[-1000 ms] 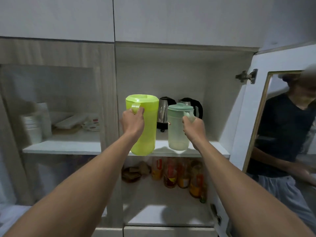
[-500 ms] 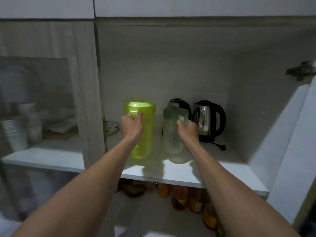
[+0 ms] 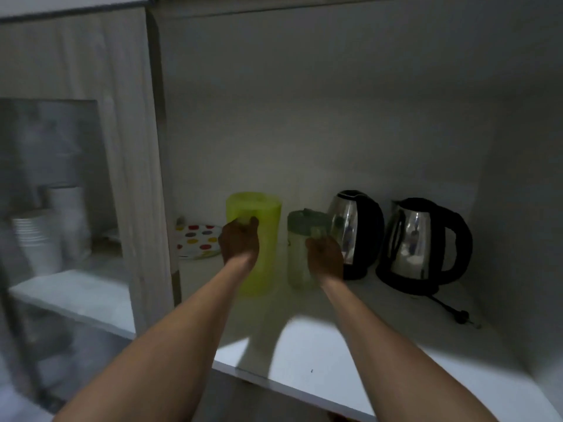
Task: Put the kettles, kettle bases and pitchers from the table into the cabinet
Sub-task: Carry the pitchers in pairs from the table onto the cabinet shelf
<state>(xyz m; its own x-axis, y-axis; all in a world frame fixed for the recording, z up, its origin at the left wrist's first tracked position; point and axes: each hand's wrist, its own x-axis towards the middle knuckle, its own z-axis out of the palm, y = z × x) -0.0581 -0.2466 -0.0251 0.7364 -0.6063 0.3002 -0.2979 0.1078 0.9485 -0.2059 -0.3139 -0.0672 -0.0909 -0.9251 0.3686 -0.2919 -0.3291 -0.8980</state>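
Both my arms reach deep into the open cabinet compartment. My left hand [image 3: 239, 240] grips the handle of a tall yellow-green pitcher [image 3: 265, 239], whose base rests on the white shelf [image 3: 320, 354]. My right hand [image 3: 324, 257] grips the handle of a smaller pale-green pitcher [image 3: 297, 254] with a darker green lid, standing just right of the yellow one. Behind and to the right stand two steel kettles with black handles on black bases, one [image 3: 355, 233] close to my right hand and another [image 3: 423, 245] farther right.
A polka-dot plate [image 3: 198, 240] lies at the shelf's back left. A black power cord and plug [image 3: 451, 309] trail from the right kettle. A wooden divider [image 3: 146, 166] separates this compartment from a glass-fronted one holding stacked white cups [image 3: 36, 239].
Both pitchers have moved from in front of the cabinet deep onto the shelf beside the kettles. My view has closed in on the compartment.
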